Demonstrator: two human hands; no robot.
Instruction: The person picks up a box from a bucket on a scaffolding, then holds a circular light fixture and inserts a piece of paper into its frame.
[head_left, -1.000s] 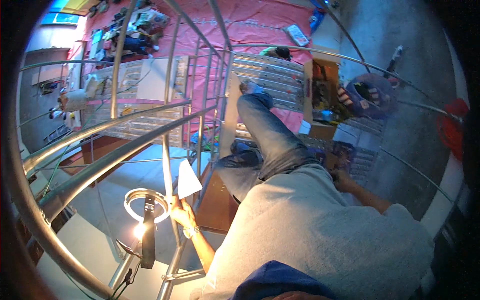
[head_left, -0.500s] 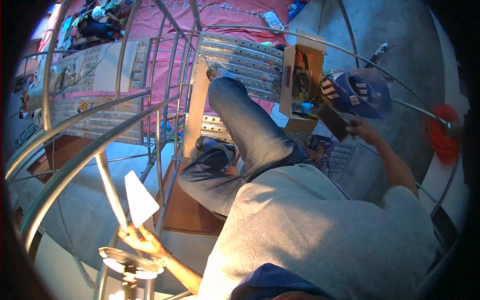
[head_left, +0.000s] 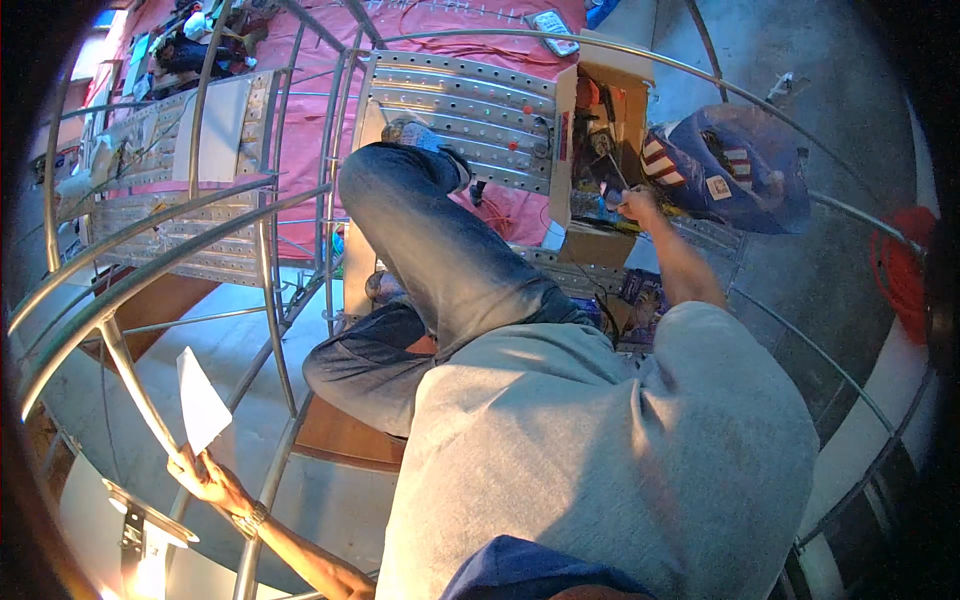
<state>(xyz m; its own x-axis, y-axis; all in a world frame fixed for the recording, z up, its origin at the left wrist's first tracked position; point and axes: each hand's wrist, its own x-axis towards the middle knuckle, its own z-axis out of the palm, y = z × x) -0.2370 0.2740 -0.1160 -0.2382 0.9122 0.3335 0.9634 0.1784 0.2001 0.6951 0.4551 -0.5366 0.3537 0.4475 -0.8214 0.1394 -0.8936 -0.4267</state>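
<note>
I see a pink sheet (head_left: 470, 28) spread over the far floor, with bare grey concrete (head_left: 850, 110) on my right. Metal scaffold tubes (head_left: 104, 312) cross the left, their lines bent by the lens. A perforated metal platform (head_left: 460, 100) stands ahead, and a brown panel (head_left: 345, 435) lies lower down. A lamp (head_left: 148, 572) glares warmly at lower left; elsewhere the light looks bluish.

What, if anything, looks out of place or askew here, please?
Nothing looks clearly spilled or damaged. The untidiest spot is the open cardboard box by the right hand: its contents lie jumbled, and a blue plastic bag sits crumpled beside it.
</note>
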